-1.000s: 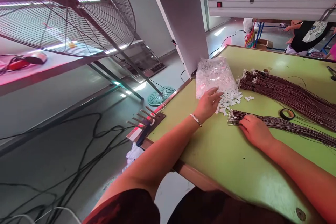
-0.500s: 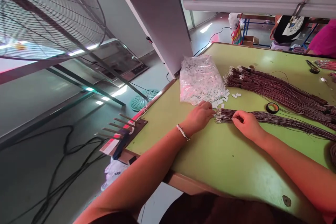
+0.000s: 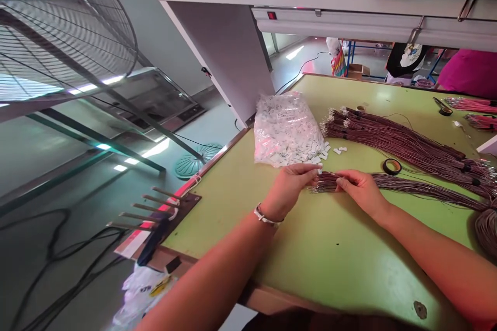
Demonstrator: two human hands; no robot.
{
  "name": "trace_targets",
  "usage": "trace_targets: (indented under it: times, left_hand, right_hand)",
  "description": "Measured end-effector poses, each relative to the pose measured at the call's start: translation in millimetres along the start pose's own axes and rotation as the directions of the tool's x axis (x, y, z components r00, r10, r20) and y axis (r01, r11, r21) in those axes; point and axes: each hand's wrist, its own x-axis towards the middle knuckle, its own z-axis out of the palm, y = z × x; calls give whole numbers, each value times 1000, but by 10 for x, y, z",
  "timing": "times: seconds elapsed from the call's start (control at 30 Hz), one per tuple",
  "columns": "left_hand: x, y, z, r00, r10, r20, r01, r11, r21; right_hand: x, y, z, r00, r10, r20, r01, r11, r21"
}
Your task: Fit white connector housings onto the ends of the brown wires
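Observation:
Between thumb and fingertips, my left hand (image 3: 290, 186) pinches a small white connector housing (image 3: 320, 170). My right hand (image 3: 361, 189) is closed on dark brown wire near the metal-tipped left end of a long wire bundle (image 3: 415, 185); how many wires it grips I cannot tell. The two hands are close together over that end. Just beyond them lies a clear plastic bag (image 3: 285, 124) of white housings, with several loose housings (image 3: 324, 152) spilled at its corner. A thicker wire bundle (image 3: 388, 132) lies farther back.
A black tape roll (image 3: 392, 166) sits between the bundles. A board with upright metal rods (image 3: 155, 212) is fixed at the table's left edge. A large fan (image 3: 66, 31) stands at the left, and a shelf (image 3: 310, 2) spans the back. Beyond it is a person in pink (image 3: 468, 72).
My left hand has come from the spilled housings to the wire ends and now shows a white housing at its fingertips. My right hand has moved slightly leftward along the bundle. The view has shifted.

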Motion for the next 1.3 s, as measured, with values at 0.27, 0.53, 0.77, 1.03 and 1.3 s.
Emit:
trace_targets:
  times: [0.27,0.53,0.77,1.03,1.3]
  left_hand:
    - [-8,-175,-20,973,-163,163,202,942,-267]
    - [26,-237,-48,961,-169,220,226,936,-271]
    - [40,-255,-41,972,-134,191,191,927,-322]
    - [17,-258,-41,972,-108,208,164,949,-271]
    - [9,-287,9,986,85,144,-70,992,-108]
  right_hand:
    - [-35,-16,-2,989,-141,-51,114,928,-354]
    - [-57,-55,10,974,-226,19,201,822,-532]
    - [-71,-40,6,971,-236,30,211,799,-563]
    - [-72,-27,-5,978,-205,44,192,792,-579]
    - [-85,-49,6,971,-219,94,223,698,-680]
